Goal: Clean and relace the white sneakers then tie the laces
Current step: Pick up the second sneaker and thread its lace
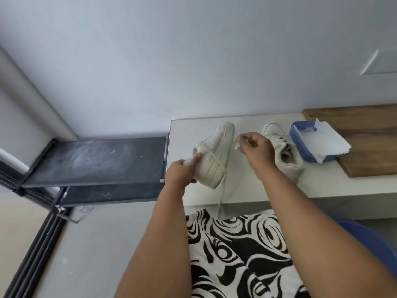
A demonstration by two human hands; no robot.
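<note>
A white sneaker [214,155] is held up on its side above the table [236,190], sole toward the right. The left hand [179,172] grips its heel end, forefinger laid along the upper. A lace [222,183] crosses the shoe and hangs down past the table edge. The right hand [255,148], just beside the sole, pinches the lace's other end. The second sneaker [283,151] rests on the table behind that hand, next to a blue tub [300,145] with paper [324,143] in it.

No text, label, brand or number can be read anywhere.
</note>
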